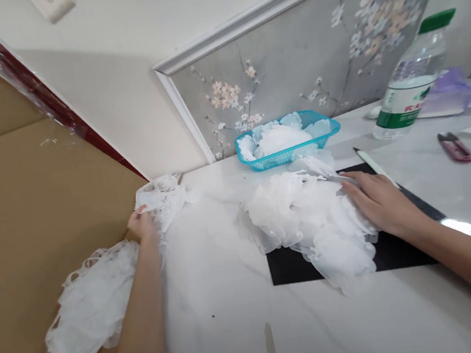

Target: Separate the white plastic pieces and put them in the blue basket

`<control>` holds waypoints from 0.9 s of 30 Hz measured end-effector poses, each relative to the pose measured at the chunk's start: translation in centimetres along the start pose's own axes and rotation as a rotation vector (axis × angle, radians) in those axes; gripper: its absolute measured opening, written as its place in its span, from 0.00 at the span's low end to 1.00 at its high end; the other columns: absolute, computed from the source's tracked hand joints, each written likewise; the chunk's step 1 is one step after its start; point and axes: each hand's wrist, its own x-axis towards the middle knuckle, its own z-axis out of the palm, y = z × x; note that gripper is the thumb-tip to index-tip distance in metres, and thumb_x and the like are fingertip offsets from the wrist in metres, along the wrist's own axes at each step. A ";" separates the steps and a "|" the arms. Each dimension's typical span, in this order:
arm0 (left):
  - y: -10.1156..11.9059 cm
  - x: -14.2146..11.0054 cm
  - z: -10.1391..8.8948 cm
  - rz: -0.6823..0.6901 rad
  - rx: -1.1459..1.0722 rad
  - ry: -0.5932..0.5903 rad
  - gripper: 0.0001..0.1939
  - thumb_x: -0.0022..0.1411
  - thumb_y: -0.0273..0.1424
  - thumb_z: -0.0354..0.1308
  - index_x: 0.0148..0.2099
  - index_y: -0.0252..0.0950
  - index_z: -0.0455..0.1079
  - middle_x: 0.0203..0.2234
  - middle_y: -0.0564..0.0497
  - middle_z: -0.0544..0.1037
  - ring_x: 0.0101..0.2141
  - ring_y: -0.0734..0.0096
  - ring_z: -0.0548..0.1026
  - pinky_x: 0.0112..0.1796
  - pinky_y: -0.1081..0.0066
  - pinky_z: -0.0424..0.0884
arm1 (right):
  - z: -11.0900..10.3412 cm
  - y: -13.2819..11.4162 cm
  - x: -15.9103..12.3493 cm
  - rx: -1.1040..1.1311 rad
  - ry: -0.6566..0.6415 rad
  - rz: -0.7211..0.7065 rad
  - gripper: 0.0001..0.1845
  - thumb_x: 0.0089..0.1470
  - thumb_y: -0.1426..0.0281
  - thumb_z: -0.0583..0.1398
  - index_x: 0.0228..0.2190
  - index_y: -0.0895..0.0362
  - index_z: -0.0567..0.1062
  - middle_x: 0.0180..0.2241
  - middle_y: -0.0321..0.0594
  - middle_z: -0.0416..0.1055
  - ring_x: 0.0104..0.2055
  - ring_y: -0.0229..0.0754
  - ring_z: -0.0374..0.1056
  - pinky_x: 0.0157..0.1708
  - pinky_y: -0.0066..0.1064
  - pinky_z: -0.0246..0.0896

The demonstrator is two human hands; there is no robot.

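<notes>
Left hand: closed, gripping a lace strip near the tabletop's left edge; the strip trails down over cardboard.

Right hand: open, palm down, fingers resting on a lace heap on a black mat, mid-tabletop.

Blue basket: by the far edge, holding white pieces.

Progress: most lace lies outside the basket.

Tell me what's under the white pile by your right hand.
A black mat shows at the white pile's edges; the rest under the pile is covered and cannot be seen.
</notes>
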 end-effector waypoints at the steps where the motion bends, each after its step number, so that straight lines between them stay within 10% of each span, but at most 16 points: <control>1: 0.6 0.3 -0.2 0.001 -0.051 0.042 0.12 0.63 0.34 0.53 0.45 0.31 0.67 0.38 0.47 0.73 0.37 0.68 0.73 0.37 0.64 0.71 | 0.0 0.0 0.0 0.001 -0.008 0.002 0.29 0.59 0.54 0.42 0.50 0.58 0.67 0.50 0.46 0.70 0.53 0.54 0.62 0.55 0.46 0.54; 6: 6.1 -0.9 -0.5 0.143 -0.240 0.048 0.06 0.55 0.27 0.59 0.34 0.32 0.64 0.35 0.48 0.73 0.39 0.69 0.73 0.42 0.68 0.70 | -0.1 -0.1 0.0 0.006 -0.001 -0.004 0.28 0.59 0.55 0.42 0.49 0.59 0.68 0.50 0.47 0.70 0.53 0.55 0.62 0.55 0.47 0.55; 10: 11.6 -9.1 1.8 0.331 -0.269 -0.103 0.11 0.60 0.35 0.53 0.41 0.33 0.64 0.36 0.46 0.73 0.41 0.63 0.72 0.44 0.62 0.69 | 0.1 0.1 -0.1 0.000 0.008 -0.035 0.27 0.59 0.55 0.42 0.48 0.58 0.68 0.49 0.47 0.71 0.52 0.55 0.63 0.54 0.48 0.55; 13: 13.7 -18.2 3.2 0.666 -0.277 -0.573 0.19 0.65 0.42 0.44 0.52 0.41 0.65 0.46 0.44 0.73 0.46 0.62 0.72 0.49 0.59 0.68 | 0.1 0.1 -0.1 -0.015 0.002 -0.030 0.27 0.59 0.56 0.42 0.48 0.57 0.68 0.48 0.47 0.71 0.52 0.55 0.63 0.54 0.47 0.55; 15: 14.0 -23.0 3.1 0.853 -0.268 -0.838 0.24 0.54 0.50 0.57 0.51 0.51 0.68 0.53 0.51 0.70 0.53 0.58 0.68 0.54 0.61 0.64 | 0.0 0.0 -0.1 -0.018 0.001 -0.026 0.27 0.59 0.56 0.42 0.47 0.58 0.68 0.49 0.47 0.71 0.52 0.55 0.64 0.54 0.47 0.56; 20: 14.4 -24.2 1.3 1.007 -0.098 -1.288 0.33 0.62 0.51 0.45 0.66 0.46 0.51 0.67 0.49 0.38 0.65 0.54 0.37 0.61 0.47 0.32 | -0.3 -0.2 0.0 -0.038 -0.031 -0.030 0.29 0.57 0.56 0.42 0.48 0.61 0.68 0.49 0.49 0.71 0.52 0.56 0.64 0.55 0.47 0.54; 23: 14.9 -20.5 1.7 0.833 -0.192 -1.140 0.29 0.65 0.48 0.40 0.66 0.48 0.48 0.66 0.52 0.45 0.65 0.59 0.36 0.61 0.47 0.30 | -0.4 -0.3 0.0 -0.045 -0.031 -0.010 0.30 0.57 0.55 0.42 0.49 0.61 0.68 0.49 0.49 0.71 0.52 0.56 0.63 0.55 0.47 0.54; 27: 12.7 -14.2 3.1 0.698 -0.004 -0.590 0.30 0.62 0.41 0.50 0.64 0.42 0.52 0.65 0.46 0.51 0.65 0.58 0.37 0.60 0.47 0.31 | -0.4 -0.3 -0.1 -0.031 -0.030 -0.012 0.29 0.58 0.55 0.42 0.48 0.60 0.68 0.49 0.47 0.71 0.52 0.56 0.63 0.55 0.46 0.54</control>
